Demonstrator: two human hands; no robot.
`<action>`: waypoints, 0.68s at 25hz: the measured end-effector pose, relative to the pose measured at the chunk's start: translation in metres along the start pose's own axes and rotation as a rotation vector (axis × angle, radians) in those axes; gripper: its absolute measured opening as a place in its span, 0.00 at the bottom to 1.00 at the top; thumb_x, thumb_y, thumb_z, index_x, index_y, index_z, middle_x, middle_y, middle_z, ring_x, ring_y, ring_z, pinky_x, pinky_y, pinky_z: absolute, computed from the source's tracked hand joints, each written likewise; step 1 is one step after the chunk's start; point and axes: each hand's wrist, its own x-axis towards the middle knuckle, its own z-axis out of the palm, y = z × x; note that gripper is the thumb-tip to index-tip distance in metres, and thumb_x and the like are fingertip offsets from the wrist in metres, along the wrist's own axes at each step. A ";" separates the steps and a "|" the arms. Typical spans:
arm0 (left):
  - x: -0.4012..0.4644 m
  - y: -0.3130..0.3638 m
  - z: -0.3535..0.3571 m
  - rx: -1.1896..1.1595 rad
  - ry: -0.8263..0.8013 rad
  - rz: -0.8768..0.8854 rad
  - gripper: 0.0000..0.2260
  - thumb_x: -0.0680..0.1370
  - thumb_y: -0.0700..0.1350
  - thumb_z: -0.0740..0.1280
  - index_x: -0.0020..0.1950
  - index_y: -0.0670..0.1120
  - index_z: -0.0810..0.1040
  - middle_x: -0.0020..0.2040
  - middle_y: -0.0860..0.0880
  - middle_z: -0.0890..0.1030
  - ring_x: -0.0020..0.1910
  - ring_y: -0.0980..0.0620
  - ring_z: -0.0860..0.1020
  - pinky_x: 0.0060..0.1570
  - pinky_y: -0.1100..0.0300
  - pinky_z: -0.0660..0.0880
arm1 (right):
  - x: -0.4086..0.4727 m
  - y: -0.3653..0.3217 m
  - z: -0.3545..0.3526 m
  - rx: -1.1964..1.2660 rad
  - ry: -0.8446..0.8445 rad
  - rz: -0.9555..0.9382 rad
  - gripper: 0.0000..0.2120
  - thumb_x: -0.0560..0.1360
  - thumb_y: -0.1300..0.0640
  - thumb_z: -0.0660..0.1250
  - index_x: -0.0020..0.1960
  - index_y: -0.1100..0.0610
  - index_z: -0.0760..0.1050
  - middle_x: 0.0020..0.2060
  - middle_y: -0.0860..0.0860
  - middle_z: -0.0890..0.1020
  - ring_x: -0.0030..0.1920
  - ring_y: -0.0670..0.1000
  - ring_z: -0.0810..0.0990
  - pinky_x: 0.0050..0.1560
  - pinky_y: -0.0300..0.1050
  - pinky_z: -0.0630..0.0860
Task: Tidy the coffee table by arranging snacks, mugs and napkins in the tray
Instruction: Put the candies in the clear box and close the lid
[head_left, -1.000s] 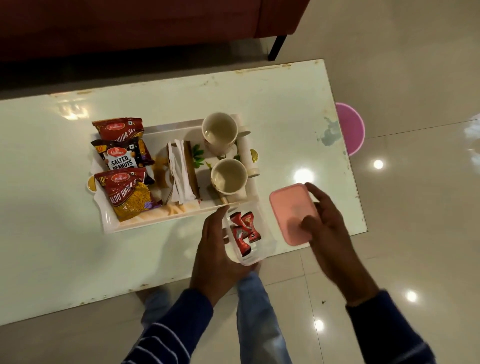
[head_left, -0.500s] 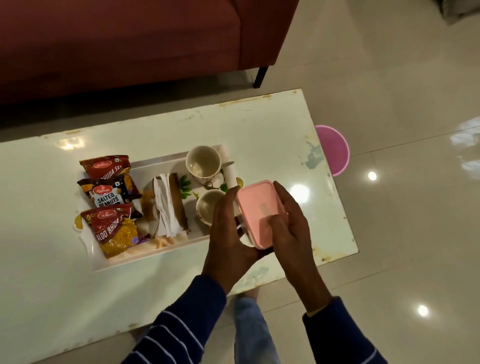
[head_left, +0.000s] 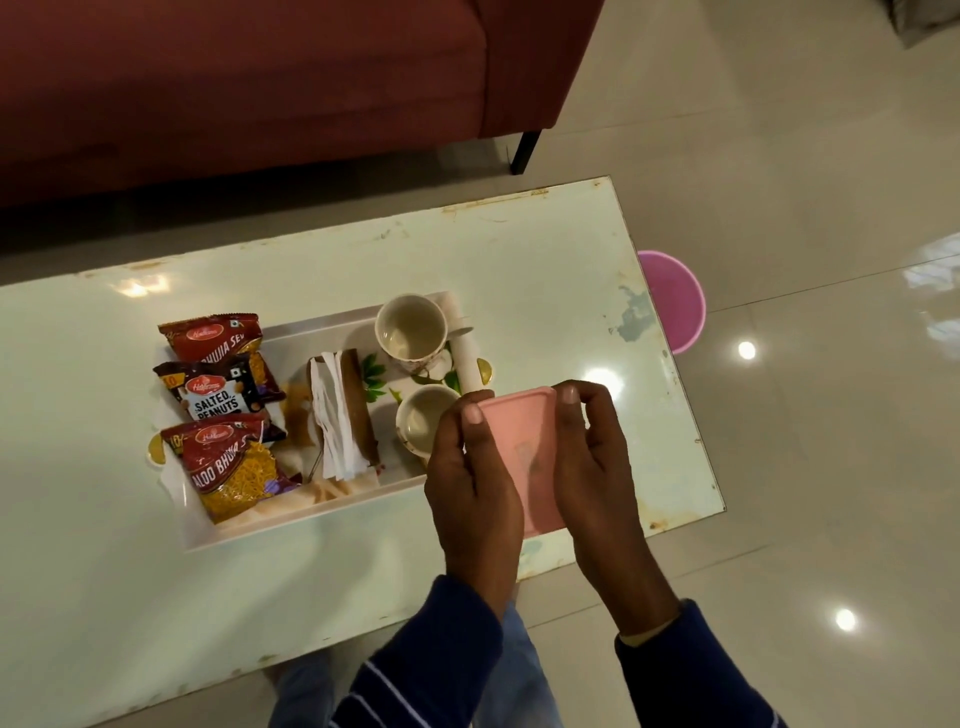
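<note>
Both hands grip the pink-lidded box (head_left: 522, 457) above the tray's (head_left: 332, 325) near right corner, left hand (head_left: 470, 486) and right hand (head_left: 597, 467) thumbs pressed on the lid edges: press all round until seated, then set it beside the mugs (head_left: 423, 426).

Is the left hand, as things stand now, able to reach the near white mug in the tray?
Probably not at once. The left hand and right hand both grip the pink rectangular plastic lid, so it is occupied. The near white mug stands just beside it, with nothing between them.
</note>
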 end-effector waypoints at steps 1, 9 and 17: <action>0.001 0.000 0.002 0.004 -0.003 0.047 0.12 0.80 0.58 0.53 0.57 0.63 0.74 0.58 0.56 0.79 0.57 0.57 0.78 0.53 0.62 0.77 | 0.002 0.000 -0.001 -0.002 0.022 -0.001 0.16 0.74 0.32 0.50 0.51 0.40 0.70 0.33 0.35 0.79 0.32 0.37 0.78 0.28 0.31 0.73; 0.014 -0.018 0.014 0.101 -0.070 0.164 0.14 0.81 0.57 0.55 0.60 0.56 0.77 0.58 0.56 0.80 0.58 0.63 0.75 0.49 0.76 0.73 | 0.008 0.015 -0.011 0.054 0.104 0.035 0.15 0.75 0.35 0.54 0.49 0.42 0.73 0.33 0.43 0.78 0.31 0.40 0.76 0.31 0.36 0.73; 0.019 -0.043 0.047 0.073 -0.119 -0.017 0.12 0.84 0.51 0.54 0.65 0.55 0.71 0.66 0.53 0.74 0.63 0.57 0.73 0.61 0.51 0.76 | 0.021 0.057 -0.052 -0.018 -0.171 0.202 0.20 0.80 0.41 0.56 0.69 0.43 0.72 0.55 0.46 0.83 0.54 0.49 0.82 0.50 0.48 0.83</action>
